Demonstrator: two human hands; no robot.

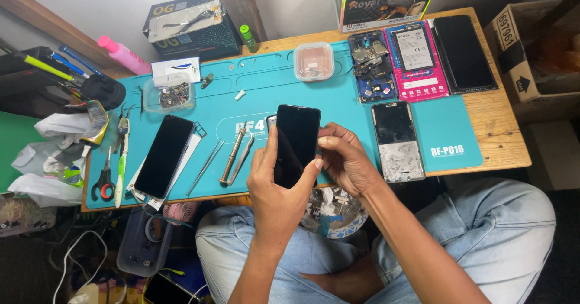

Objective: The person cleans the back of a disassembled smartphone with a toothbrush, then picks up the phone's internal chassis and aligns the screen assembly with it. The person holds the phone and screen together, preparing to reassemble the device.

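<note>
The fingers [261, 159] of the left hand [275, 192] were wrapped around the left edge of a black, glossy rectangular phone screen panel [296, 144], thumb pressed on its face, gripping it upright just above the centre of the frame. The right hand [345, 159] met it from the other side, its fingers curled and its thumb tip [318, 164] pinching the panel's lower right edge. The panel hung over the near edge of the teal silicone repair mat [290, 86] on the wooden worktop [501, 129].

Holding such a panel well probably meant keeping pressure on the edges, not on the glass middle, and keeping it over the mat in case it slipped.

On the mat, left of the hands, lay a metal screwdriver [232, 155] beside steel tweezers [241, 159], then a second black phone [164, 156] at centre left. Right of the hands lay a phone with a scuffed grey back [397, 142]. A small clear plastic tub [313, 61] sat at upper centre.
</note>
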